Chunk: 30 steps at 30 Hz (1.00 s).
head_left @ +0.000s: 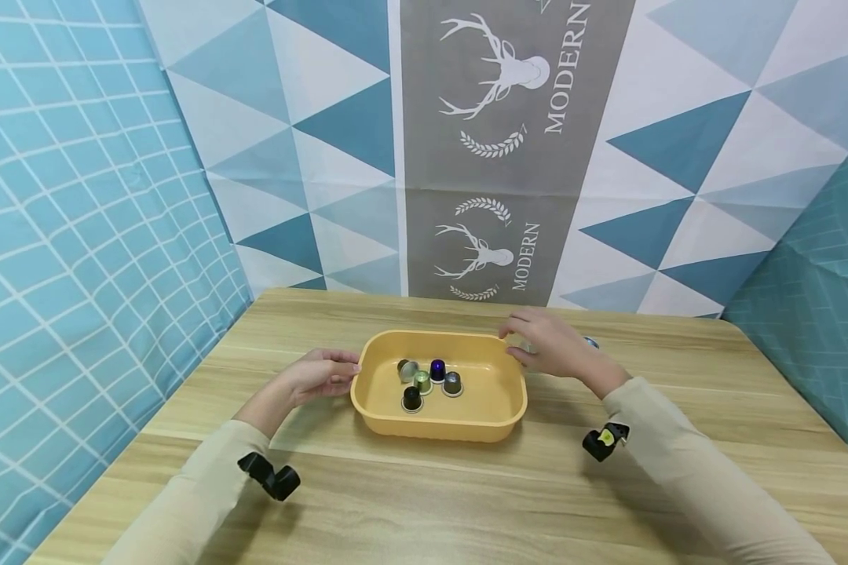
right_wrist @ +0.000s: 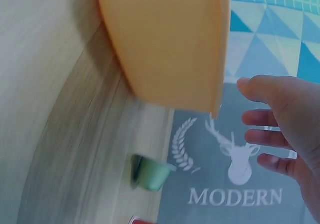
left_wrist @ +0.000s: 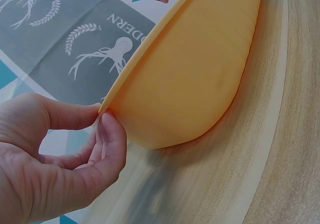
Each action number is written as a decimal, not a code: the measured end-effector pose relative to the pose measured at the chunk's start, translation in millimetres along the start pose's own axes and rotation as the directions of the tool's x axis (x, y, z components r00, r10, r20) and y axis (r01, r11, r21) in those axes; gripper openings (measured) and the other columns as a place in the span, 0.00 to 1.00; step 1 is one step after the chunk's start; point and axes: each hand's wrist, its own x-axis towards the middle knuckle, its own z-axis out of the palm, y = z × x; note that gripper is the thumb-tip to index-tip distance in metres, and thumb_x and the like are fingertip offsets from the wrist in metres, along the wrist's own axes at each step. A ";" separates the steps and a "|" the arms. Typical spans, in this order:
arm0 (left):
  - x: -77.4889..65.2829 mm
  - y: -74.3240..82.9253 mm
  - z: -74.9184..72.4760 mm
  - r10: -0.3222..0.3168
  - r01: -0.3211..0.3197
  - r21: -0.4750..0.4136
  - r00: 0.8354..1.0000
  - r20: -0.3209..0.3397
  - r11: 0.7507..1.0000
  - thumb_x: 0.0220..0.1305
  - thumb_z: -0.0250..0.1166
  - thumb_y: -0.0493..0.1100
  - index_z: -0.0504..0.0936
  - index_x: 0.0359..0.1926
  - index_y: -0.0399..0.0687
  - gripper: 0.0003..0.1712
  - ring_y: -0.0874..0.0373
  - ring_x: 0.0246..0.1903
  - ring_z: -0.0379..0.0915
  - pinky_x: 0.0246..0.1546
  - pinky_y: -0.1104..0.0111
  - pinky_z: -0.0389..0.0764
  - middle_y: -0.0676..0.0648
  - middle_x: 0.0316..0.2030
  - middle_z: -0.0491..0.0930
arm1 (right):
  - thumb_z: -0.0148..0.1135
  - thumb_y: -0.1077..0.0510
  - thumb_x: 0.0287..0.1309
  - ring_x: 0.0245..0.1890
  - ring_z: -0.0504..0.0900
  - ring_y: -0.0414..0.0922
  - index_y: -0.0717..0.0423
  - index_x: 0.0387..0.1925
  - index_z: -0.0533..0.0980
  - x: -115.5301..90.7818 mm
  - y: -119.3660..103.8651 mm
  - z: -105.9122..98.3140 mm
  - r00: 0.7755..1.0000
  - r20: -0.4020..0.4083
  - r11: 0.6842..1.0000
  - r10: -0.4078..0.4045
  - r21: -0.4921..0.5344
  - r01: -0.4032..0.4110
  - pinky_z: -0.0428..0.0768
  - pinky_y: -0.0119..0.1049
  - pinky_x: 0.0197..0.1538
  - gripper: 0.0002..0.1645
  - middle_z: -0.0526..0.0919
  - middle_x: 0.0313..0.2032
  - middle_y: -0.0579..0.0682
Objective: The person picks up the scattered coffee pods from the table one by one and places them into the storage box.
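Note:
A yellow plastic basin [head_left: 431,431] rests on the table with several coffee capsules inside: black [head_left: 412,398], light green [head_left: 422,382], dark blue [head_left: 437,369], grey-blue [head_left: 452,383] and a tipped silvery one [head_left: 407,370]. My left hand [head_left: 323,373] pinches the basin's left rim between thumb and finger, plainly visible in the left wrist view [left_wrist: 65,159]. By the right rim is my right hand [head_left: 547,343]; the right wrist view shows it [right_wrist: 295,129] apart from the basin, its fingers loosely bent around nothing.
Outside the basin on the right, a green capsule [right_wrist: 153,173] lies on its side, with part of a red object [right_wrist: 140,221] close by. A bluish round thing [head_left: 591,342] peeks out behind the right hand. Patterned cloth [head_left: 339,133] hangs behind the wooden table [head_left: 396,502].

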 end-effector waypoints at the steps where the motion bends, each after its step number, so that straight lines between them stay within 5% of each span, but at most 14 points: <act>1: -0.4 0.3 -0.3 0.005 -0.005 0.003 1.000 0.003 1.000 0.66 0.56 0.35 0.61 0.63 0.26 0.28 0.65 0.36 0.76 0.38 0.77 0.81 0.51 0.37 0.77 | 0.72 0.60 0.49 0.40 0.81 0.46 0.57 0.37 0.80 -1.5 2.4 0.1 1.000 -0.003 1.000 0.001 0.003 -0.001 0.81 0.42 0.45 0.12 0.82 0.36 0.49; 17: -1.5 -0.7 0.9 0.012 -0.012 0.017 1.000 -0.002 1.000 0.66 0.57 0.36 0.62 0.62 0.26 0.27 0.65 0.35 0.76 0.37 0.76 0.81 0.52 0.35 0.77 | 0.72 0.61 0.49 0.35 0.81 0.49 0.55 0.34 0.79 -21.8 27.8 14.7 0.996 0.069 0.999 0.054 0.002 -0.054 0.80 0.44 0.38 0.10 0.82 0.33 0.51; 30: -3.2 1.3 1.8 0.010 -0.010 0.017 1.000 -0.004 1.000 0.66 0.57 0.36 0.61 0.62 0.25 0.28 0.65 0.34 0.76 0.37 0.77 0.81 0.52 0.35 0.77 | 0.72 0.59 0.49 0.36 0.81 0.45 0.52 0.35 0.80 -28.4 40.0 32.1 0.968 0.203 0.989 0.151 -0.024 -0.149 0.81 0.40 0.39 0.10 0.82 0.34 0.47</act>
